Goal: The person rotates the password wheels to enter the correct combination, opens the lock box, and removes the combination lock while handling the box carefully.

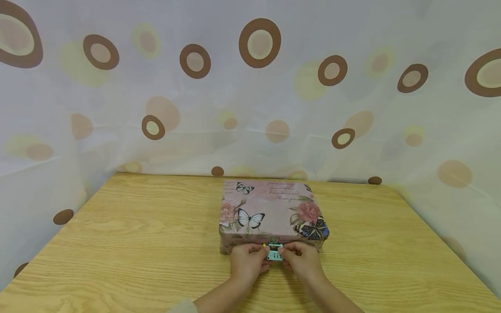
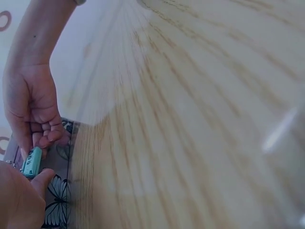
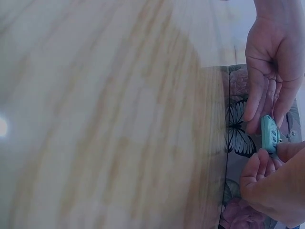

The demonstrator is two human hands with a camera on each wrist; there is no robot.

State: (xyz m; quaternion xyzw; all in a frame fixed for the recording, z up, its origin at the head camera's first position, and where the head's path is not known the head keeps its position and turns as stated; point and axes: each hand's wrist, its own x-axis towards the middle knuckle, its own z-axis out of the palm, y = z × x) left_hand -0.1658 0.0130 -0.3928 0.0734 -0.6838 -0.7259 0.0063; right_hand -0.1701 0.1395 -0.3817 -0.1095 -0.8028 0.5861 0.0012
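A pink box (image 1: 270, 204) printed with butterflies and roses lies with its lid down on the wooden table. At the front latch (image 1: 274, 240) is a small teal combination padlock (image 1: 275, 255) with number dials. My left hand (image 1: 247, 263) pinches the padlock's left side, and my right hand (image 1: 305, 262) grips its right side. In the right wrist view the padlock (image 3: 270, 135) sits between the fingertips of both hands. Whether its shackle is locked or loose, I cannot tell. Some of my fingers are hidden behind the padlock.
The wooden tabletop (image 1: 129, 243) stretches out on both sides of the box. Behind it and at the sides hangs a pale curtain (image 1: 219, 104) with brown and yellow circles.
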